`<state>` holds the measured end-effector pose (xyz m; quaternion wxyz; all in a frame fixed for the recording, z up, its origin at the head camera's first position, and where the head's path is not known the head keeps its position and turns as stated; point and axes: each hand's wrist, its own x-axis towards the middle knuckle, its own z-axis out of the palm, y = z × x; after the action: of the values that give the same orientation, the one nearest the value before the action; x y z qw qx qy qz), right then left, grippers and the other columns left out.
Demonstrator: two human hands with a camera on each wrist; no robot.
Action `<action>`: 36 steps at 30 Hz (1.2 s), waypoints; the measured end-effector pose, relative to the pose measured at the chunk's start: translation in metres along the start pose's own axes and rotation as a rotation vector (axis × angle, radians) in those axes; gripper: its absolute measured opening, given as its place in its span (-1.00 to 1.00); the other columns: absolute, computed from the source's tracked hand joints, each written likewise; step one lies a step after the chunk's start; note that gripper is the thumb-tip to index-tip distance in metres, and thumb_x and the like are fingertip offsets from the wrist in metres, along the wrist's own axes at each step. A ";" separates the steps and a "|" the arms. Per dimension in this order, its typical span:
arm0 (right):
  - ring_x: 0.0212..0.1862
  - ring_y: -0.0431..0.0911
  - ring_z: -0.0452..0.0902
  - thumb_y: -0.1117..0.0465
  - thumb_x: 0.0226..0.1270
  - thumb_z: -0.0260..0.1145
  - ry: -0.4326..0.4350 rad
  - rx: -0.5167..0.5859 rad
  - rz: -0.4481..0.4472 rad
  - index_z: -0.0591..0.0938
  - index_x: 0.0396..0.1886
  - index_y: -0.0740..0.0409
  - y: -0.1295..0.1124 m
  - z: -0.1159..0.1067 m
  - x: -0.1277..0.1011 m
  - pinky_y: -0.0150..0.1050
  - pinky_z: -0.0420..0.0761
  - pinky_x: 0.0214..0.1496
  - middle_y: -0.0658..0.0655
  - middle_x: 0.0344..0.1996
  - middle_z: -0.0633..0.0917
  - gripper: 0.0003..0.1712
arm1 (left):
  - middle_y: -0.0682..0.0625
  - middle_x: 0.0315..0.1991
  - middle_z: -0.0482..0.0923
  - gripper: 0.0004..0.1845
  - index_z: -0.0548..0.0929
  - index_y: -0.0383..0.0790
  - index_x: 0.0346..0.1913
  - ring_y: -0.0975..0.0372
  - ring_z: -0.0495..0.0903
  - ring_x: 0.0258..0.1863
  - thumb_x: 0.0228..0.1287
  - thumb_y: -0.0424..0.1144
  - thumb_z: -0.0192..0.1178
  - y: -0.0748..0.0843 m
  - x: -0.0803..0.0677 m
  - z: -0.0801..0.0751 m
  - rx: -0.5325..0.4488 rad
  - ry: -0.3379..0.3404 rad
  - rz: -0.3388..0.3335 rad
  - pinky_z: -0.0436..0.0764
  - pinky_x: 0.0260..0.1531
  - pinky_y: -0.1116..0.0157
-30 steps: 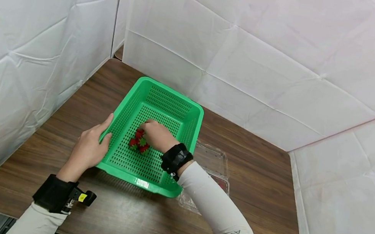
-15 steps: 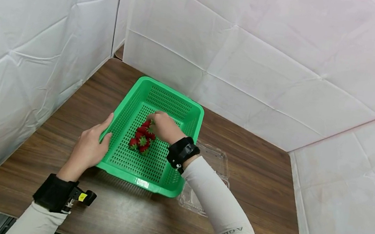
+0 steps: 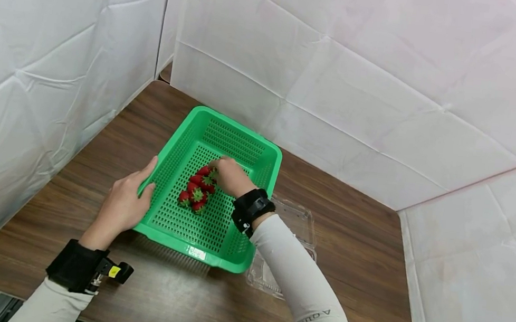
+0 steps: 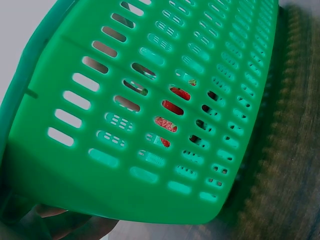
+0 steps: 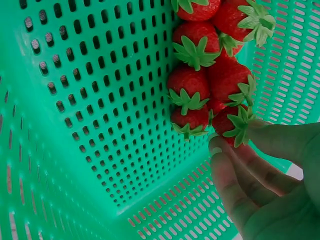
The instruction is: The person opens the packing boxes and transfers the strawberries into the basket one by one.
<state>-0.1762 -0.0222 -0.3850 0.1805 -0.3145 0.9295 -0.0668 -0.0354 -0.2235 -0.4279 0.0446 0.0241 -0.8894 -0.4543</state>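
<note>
A green perforated plastic basket (image 3: 188,227) stands tilted on the wooden table. My left hand (image 3: 126,200) grips its left rim, the thumb on the inner side. In the left wrist view only a few dark fingers (image 4: 75,225) show below the basket wall. Several red strawberries (image 3: 196,188) with green leaves lie in a row on the basket floor. At the far end of that row my right hand (image 5: 270,175) reaches in and pinches one strawberry (image 5: 232,125) between thumb and fingertips. Neighbouring strawberries (image 5: 190,85) lie close against it.
A clear plastic clamshell box (image 3: 296,221) lies to the right of the basket, partly hidden under the right sleeve (image 3: 302,277). White sheeted walls (image 3: 343,85) enclose the back and sides of the brown table (image 3: 358,247).
My right hand has shifted away and slightly right within the basket, uncovering more strawberries along the row. It has barely moved over the last half second. The left hand stays on the rim.
</note>
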 end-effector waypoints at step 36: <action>0.03 -0.01 0.58 0.35 0.40 0.21 0.268 0.120 -0.001 0.58 0.17 0.18 0.053 -0.028 -0.126 -0.21 0.58 0.05 0.19 0.08 0.61 -0.64 | -0.43 0.32 0.33 -0.34 0.02 -0.02 0.54 -0.34 0.39 0.20 0.48 -0.34 -0.04 -0.002 0.000 0.002 -0.013 0.017 0.018 0.40 0.03 -0.31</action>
<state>-0.1236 0.0972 -0.3346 0.0730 -0.2916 0.9396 -0.1636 -0.0356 -0.2233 -0.4306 0.0563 0.0198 -0.8862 -0.4595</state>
